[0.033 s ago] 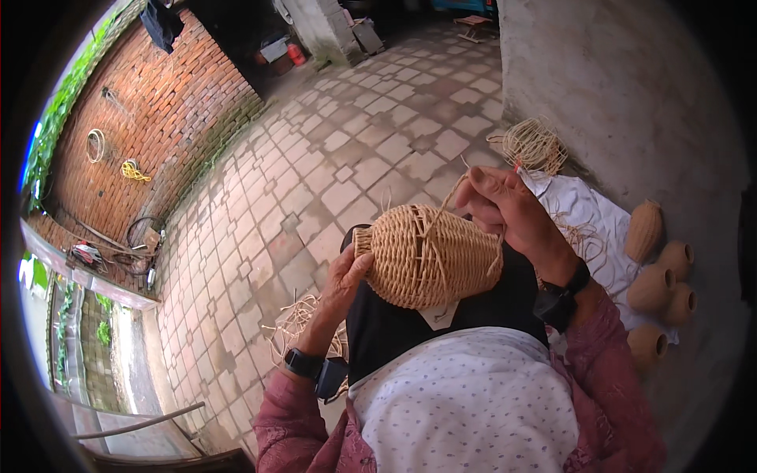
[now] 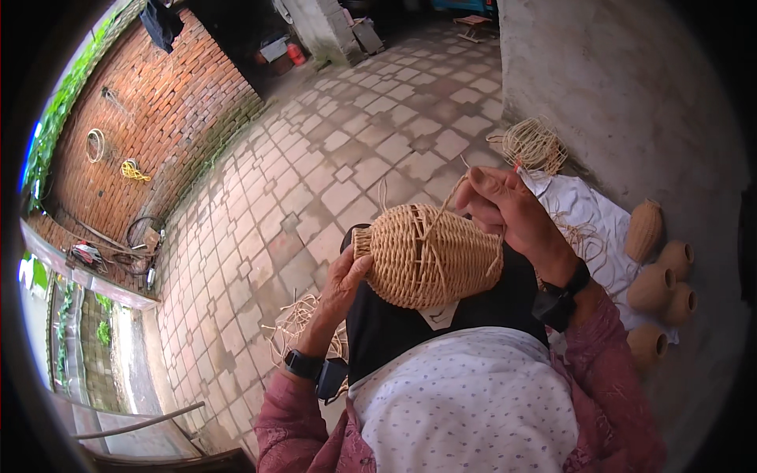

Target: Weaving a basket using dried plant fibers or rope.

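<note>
A woven wicker vase (image 2: pixel 394 256) lies on its side across my lap, its narrow neck toward my left. My left hand (image 2: pixel 343 276) grips it at the neck, thumb on the near side. A gap in the weave runs round its middle, crossed by strands. Above the vase's right part, my right hand (image 2: pixel 505 205) is closed, pinching a twisted wicker strand (image 2: pixel 455 192) that runs up from the weave. A thin loose strand (image 2: pixel 382 191) sticks up at the far side. Something small and red shows by my right hand; I cannot tell what it is.
Loose wicker strands (image 2: pixel 293 325) lie on the paving left of my lap. To the right, a white cloth (image 2: pixel 605 225) is spread, with several vase-shaped pieces (image 2: pixel 651 288) beside the grey wall (image 2: pixel 631 102). A wicker coil (image 2: pixel 536 147) sits beyond it. A brick wall (image 2: pixel 150 102) stands far left.
The thin loose strand at the vase's far side has shifted slightly. Both hands and the vase stay in place.
</note>
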`<state>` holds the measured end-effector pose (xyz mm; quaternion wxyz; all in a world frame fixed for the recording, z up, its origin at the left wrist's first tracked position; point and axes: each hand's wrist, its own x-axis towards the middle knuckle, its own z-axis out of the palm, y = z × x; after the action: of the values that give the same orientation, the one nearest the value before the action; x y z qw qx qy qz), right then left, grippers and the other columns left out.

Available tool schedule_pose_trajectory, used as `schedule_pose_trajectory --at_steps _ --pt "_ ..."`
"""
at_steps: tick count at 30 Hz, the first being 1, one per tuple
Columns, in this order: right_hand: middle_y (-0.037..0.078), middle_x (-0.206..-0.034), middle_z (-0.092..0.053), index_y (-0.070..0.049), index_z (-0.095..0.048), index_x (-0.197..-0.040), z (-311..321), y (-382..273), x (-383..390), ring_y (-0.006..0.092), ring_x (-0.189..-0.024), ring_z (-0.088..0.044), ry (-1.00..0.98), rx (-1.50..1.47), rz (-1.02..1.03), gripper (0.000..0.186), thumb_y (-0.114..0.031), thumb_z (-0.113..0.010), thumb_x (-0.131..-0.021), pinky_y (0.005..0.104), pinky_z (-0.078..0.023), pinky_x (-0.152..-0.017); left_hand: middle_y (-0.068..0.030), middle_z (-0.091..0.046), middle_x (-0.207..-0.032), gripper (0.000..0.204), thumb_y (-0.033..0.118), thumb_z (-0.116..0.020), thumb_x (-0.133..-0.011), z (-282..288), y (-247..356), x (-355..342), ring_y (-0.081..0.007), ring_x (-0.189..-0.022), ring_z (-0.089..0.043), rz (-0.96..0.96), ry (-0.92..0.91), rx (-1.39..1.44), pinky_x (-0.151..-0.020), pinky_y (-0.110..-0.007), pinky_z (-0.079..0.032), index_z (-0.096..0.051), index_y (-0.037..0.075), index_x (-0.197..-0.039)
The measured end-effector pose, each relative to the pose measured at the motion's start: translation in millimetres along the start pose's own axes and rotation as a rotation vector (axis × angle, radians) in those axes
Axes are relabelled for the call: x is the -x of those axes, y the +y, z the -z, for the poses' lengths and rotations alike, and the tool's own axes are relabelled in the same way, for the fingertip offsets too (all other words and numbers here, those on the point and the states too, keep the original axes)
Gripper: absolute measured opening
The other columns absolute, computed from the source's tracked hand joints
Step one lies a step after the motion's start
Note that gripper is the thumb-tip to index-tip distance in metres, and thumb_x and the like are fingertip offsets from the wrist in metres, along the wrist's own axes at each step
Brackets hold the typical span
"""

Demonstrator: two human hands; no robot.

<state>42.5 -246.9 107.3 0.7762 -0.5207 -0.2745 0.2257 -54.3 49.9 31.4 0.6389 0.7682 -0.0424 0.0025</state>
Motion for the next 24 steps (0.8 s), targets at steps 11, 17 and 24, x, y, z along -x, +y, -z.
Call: schedule_pose_trajectory --at_steps 11,17,24 --pt "0.011 -0.064 -0.055 -0.004 -0.056 -0.073 -57.8 -3.9 53.8 0.0259 -0.058 -0.058 -0.829 0.6 0.145 0.035 -0.029 -0.057 -0.097 0.0404 -0.043 -0.057 -0.0063 -0.065 -0.117 0.046 0.036 -0.052 -0.1 0.7 38.8 13.6 -0.0147 -0.105 -0.063 0.362 -0.018 0.211 -0.091 -0.03 -0.05 -0.055 0.001 -0.129" --pt "0.007 -0.072 -0.064 -0.002 -0.064 -0.082 -27.5 11.6 42.1 0.0186 -0.065 -0.064 -0.485 0.496 -0.001 0.032 -0.032 -0.065 -0.092 0.0315 -0.05 -0.061 -0.006 -0.066 -0.116 0.042 0.033 -0.052 -0.099 -4.2 26.5 17.8 -0.0149 -0.101 -0.066 0.435 -0.005 0.543 -0.086 -0.032 -0.054 -0.056 0.002 -0.128" --pt "0.002 -0.068 -0.058 -0.002 -0.06 -0.084 -21.6 45.9 31.4 0.0084 -0.062 -0.054 0.046 0.679 0.153 0.022 -0.02 -0.072 -0.088 0.0261 -0.045 -0.057 -0.0074 -0.066 -0.115 0.044 0.032 -0.053 -0.099 -20.2 25.3 18.4 -0.0139 -0.103 -0.063 0.194 0.045 0.393 -0.091 -0.03 -0.049 -0.056 -0.003 -0.126"
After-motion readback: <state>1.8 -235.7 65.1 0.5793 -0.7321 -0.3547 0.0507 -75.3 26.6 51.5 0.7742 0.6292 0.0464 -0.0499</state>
